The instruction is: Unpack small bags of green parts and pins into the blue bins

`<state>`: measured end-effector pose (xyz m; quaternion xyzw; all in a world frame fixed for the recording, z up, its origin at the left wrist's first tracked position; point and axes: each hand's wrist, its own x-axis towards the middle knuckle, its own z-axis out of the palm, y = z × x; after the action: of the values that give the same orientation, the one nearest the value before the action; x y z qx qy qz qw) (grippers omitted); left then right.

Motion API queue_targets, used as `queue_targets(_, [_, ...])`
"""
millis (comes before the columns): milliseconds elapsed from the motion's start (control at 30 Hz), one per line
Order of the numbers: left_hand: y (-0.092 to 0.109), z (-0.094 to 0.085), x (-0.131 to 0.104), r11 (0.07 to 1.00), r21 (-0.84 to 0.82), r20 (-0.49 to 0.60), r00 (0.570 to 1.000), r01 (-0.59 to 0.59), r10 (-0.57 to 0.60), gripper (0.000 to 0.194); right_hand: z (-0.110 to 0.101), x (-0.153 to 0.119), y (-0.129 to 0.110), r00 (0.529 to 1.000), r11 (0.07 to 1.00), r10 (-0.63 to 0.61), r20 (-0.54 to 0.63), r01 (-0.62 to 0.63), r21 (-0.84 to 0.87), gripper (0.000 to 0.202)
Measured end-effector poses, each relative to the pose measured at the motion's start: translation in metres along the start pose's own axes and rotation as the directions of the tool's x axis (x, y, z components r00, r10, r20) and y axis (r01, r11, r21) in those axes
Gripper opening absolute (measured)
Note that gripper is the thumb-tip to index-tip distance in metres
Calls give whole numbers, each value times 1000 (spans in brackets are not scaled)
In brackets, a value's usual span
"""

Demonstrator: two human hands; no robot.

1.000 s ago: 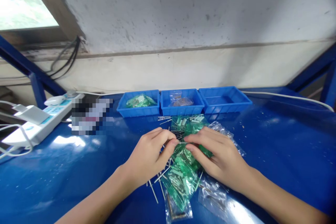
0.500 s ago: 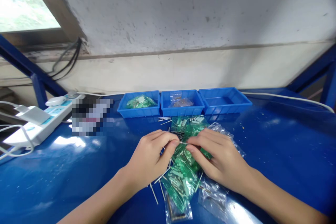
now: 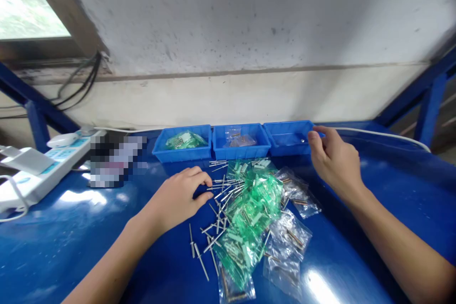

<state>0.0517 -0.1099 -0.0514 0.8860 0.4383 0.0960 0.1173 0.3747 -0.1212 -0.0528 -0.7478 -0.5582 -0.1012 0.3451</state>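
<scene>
My left hand (image 3: 180, 198) is low over the table, thumb and forefinger apart beside the ends of loose blind rivets (image 3: 228, 193). These silvery rivets, thin pins with thicker ends, lie scattered left of a pile of green plastic bags (image 3: 254, 204) with small parts inside. My right hand (image 3: 337, 161) is at the front right corner of the right blue bin (image 3: 290, 148), its thumb and forefinger slightly parted with nothing visible between them. A small shiny piece (image 3: 302, 141) shows inside that bin; its kind is too small to tell.
The left blue bin (image 3: 183, 154) holds green bags; the middle blue bin (image 3: 242, 153) holds clear bags. Clear bags with brownish screws (image 3: 294, 237) lie right of the pile. A white power strip (image 3: 53, 164) and a blurred-out object (image 3: 116, 161) sit at left. A white cable (image 3: 384, 134) runs behind.
My hands were together over the pile, holding a thin rivet between them. Now my right hand has moved right and away to the right bin, and my left hand has drawn back left.
</scene>
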Motion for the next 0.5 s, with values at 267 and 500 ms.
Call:
queue_targets(267, [2, -8, -3, 998, -15, -7, 998, 60, -60, 16, 1, -53, -55, 863, 817, -474, 177, 356, 452, 26])
queue_targets(500, [32, -9, -5, 958, -280, -89, 995, -59, 35, 13, 0, -73, -69, 715, 645, -692, 97, 553, 528, 24])
